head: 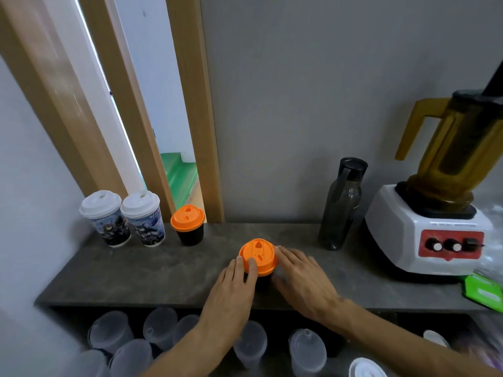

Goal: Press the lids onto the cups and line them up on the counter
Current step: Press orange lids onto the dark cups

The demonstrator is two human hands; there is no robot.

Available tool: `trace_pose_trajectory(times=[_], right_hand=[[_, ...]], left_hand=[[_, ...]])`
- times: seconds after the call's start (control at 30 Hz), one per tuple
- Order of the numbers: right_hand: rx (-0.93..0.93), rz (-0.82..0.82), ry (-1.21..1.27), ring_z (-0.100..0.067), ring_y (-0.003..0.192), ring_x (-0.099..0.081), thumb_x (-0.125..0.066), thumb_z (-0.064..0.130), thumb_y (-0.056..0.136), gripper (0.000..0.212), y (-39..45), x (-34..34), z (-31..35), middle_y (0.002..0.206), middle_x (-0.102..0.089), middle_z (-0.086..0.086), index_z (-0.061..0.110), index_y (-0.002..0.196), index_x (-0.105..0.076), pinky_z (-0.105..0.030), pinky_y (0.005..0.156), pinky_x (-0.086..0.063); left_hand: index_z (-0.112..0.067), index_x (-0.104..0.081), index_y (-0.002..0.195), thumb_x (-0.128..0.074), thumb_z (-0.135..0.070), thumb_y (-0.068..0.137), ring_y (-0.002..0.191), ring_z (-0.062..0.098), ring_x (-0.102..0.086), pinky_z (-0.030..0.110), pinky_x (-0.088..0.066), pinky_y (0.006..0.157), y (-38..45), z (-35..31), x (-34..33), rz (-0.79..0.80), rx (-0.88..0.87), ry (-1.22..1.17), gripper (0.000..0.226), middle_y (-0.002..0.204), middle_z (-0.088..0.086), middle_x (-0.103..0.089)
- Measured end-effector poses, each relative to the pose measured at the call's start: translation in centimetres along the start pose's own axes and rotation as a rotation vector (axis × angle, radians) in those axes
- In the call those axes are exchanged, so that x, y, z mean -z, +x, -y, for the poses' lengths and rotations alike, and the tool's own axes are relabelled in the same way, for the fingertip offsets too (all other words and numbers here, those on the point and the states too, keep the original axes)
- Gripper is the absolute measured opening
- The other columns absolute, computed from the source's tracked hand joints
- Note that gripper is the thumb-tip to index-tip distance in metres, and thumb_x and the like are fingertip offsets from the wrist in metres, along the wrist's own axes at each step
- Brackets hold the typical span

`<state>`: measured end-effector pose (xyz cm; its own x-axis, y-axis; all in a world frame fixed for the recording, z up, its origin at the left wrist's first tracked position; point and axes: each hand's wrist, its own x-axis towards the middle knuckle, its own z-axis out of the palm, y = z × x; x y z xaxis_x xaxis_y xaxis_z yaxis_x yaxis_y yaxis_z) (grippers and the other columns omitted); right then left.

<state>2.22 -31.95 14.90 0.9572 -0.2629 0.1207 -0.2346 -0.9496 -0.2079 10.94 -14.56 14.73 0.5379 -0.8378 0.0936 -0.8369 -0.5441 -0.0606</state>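
Note:
A short black cup with an orange lid stands mid-counter on the dark grey counter. My left hand lies against its left side, fingertips touching the lid's front rim. My right hand lies against its right side with fingers fairly straight. The cup's body is mostly hidden by both hands. At the back left stand two printed cups with white lids and a black cup with an orange lid, side by side in a row.
A dark water bottle stands at the back right. A white blender with an amber jug fills the right end, with a green packet by it. Several clear plastic cups sit on a shelf below the counter edge.

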Motion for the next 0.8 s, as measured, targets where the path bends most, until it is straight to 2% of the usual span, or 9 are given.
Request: trace_pose_trajectory(times=[0.1, 0.17, 0.27, 0.4, 0.47, 0.53, 0.67, 0.73, 0.8], right_hand=[[0.010, 0.107, -0.068, -0.020, 0.152, -0.019, -0.051, 0.038, 0.096, 0.069, 2.2, 2.0, -0.9, 0.166, -0.021, 0.007, 0.032, 0.158, -0.021, -0.045, 0.118, -0.027], [0.008, 0.211, -0.034, -0.022, 0.152, -0.018, -0.057, 0.038, 0.094, 0.074, 3.5, 2.9, -1.2, 0.167, -0.018, 0.006, 0.036, 0.158, -0.020, -0.047, 0.119, -0.025], [0.027, 0.189, -0.007, -0.020, 0.148, -0.028, -0.059, 0.044, 0.090, 0.077, 3.8, 2.5, -1.5, 0.163, -0.028, 0.006, 0.036, 0.157, -0.022, -0.042, 0.116, -0.029], [0.072, 0.178, -0.157, -0.022, 0.150, -0.025, -0.058, 0.063, 0.087, 0.083, 4.3, 3.0, -1.5, 0.165, -0.024, 0.002, 0.035, 0.156, -0.024, -0.046, 0.118, -0.028], [0.085, 0.181, -0.246, -0.024, 0.151, -0.023, -0.058, 0.070, 0.085, 0.086, 4.6, 3.6, -1.2, 0.167, -0.019, 0.000, 0.033, 0.156, -0.028, -0.047, 0.118, -0.027], [0.074, 0.134, -0.227, -0.023, 0.147, -0.032, -0.058, 0.069, 0.085, 0.082, 3.9, 3.3, -0.6, 0.164, -0.028, 0.000, 0.031, 0.153, -0.034, -0.044, 0.115, -0.031], [0.091, -0.131, -0.188, -0.023, 0.098, -0.073, -0.077, 0.060, 0.074, 0.059, 1.0, 0.3, 0.2, 0.116, -0.073, -0.006, 0.015, 0.113, -0.073, -0.036, 0.076, -0.058], [0.070, -0.176, -0.150, -0.024, 0.097, -0.074, -0.081, 0.056, 0.072, 0.062, 0.6, -0.8, 0.1, 0.116, -0.073, -0.011, 0.011, 0.114, -0.072, -0.037, 0.077, -0.060], [0.050, -0.156, -0.116, -0.023, 0.118, -0.066, -0.066, 0.063, 0.083, 0.067, 0.7, -0.6, 0.2, 0.132, -0.066, -0.009, 0.013, 0.129, -0.065, -0.038, 0.094, -0.054]], left_hand=[[-0.005, -0.055, 0.136, -0.094, -0.017, 0.053, 0.109, 0.035, -0.067, 0.038, -0.056, 0.087, -0.1, -0.2, 0.5, 0.028, 0.016, -0.032, 0.093, 0.124, 0.026, -0.063], [-0.007, -0.021, 0.154, -0.068, -0.015, 0.088, 0.139, 0.038, -0.040, 0.041, -0.036, 0.112, -0.3, -0.4, 1.4, 0.038, 0.025, -0.061, 0.082, 0.152, 0.030, -0.033], [-0.010, 0.006, 0.156, -0.036, -0.011, 0.103, 0.151, 0.033, -0.010, 0.036, -0.012, 0.122, -0.2, -0.4, 1.4, 0.042, 0.014, -0.086, 0.068, 0.163, 0.022, -0.003], [-0.006, -0.011, 0.156, -0.052, -0.012, 0.097, 0.144, 0.039, -0.029, 0.041, -0.028, 0.117, 0.0, -0.6, 0.7, 0.065, 0.056, -0.068, 0.072, 0.156, 0.030, -0.022], [-0.001, -0.044, 0.143, -0.082, -0.012, 0.068, 0.116, 0.040, -0.061, 0.041, -0.053, 0.093, 0.3, -0.4, 0.3, 0.054, 0.048, -0.096, 0.084, 0.130, 0.033, -0.056], [0.000, -0.065, 0.124, -0.093, -0.012, 0.044, 0.093, 0.036, -0.071, 0.038, -0.060, 0.074, 0.3, -0.2, 0.1, 0.030, 0.030, -0.078, 0.085, 0.109, 0.027, -0.069], [-0.001, -0.070, 0.118, -0.095, -0.018, 0.039, 0.093, 0.032, -0.073, 0.036, -0.060, 0.075, 0.4, -0.3, -0.1, 0.045, 0.009, -0.012, 0.085, 0.108, 0.024, -0.071], [-0.002, -0.069, 0.120, -0.096, -0.018, 0.038, 0.094, 0.032, -0.073, 0.036, -0.060, 0.075, 0.6, -0.2, -0.3, 0.040, 0.027, -0.029, 0.088, 0.108, 0.024, -0.071], [-0.002, -0.056, 0.134, -0.094, -0.020, 0.051, 0.105, 0.035, -0.069, 0.038, -0.058, 0.084, 0.7, -0.3, 0.4, 0.049, 0.024, -0.053, 0.092, 0.120, 0.028, -0.065]])
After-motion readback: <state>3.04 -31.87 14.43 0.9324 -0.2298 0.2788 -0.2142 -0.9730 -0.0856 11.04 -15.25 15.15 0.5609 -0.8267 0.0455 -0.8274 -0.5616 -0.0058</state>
